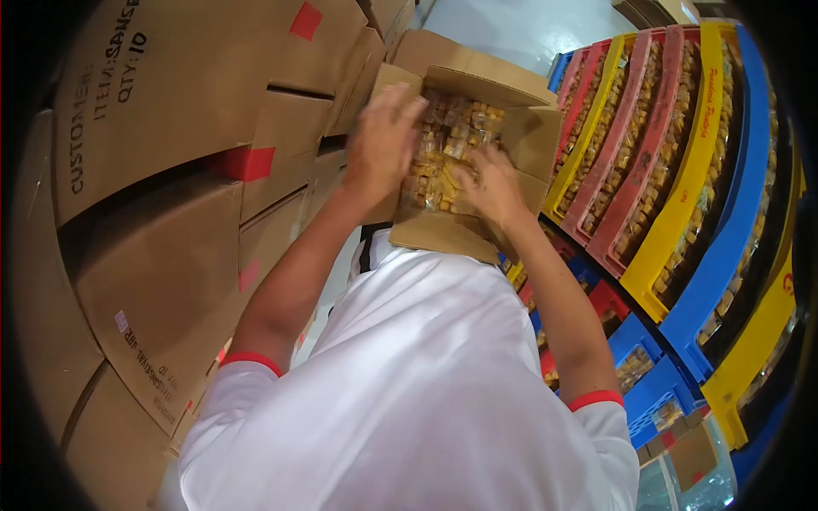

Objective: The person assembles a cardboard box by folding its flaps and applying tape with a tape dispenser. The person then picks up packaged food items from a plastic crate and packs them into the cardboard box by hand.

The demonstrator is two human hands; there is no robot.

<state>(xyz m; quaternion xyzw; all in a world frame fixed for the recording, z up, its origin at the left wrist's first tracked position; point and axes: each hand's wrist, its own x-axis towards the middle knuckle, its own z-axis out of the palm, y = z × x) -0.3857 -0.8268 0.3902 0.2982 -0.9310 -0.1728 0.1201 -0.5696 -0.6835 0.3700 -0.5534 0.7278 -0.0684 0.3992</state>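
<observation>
An open cardboard box point(443, 235) stands in front of my body with its flaps folded out. Inside it lie several clear packets of small golden-brown pieces point(439, 170). At the box's left side is my left hand point(385, 140), blurred, its fingers apart near the left flap, holding nothing. My right hand point(490, 183) reaches into the right part of the box, fingers bent over the packets. Whether those fingertips grip a packet is hard to make out.
Large closed cardboard boxes point(162, 289) with red tape are stacked on the left. At the right stand stacked yellow, red, pink and blue crates point(703, 136) full of similar packets. Pale floor point(503, 34) shows beyond the box.
</observation>
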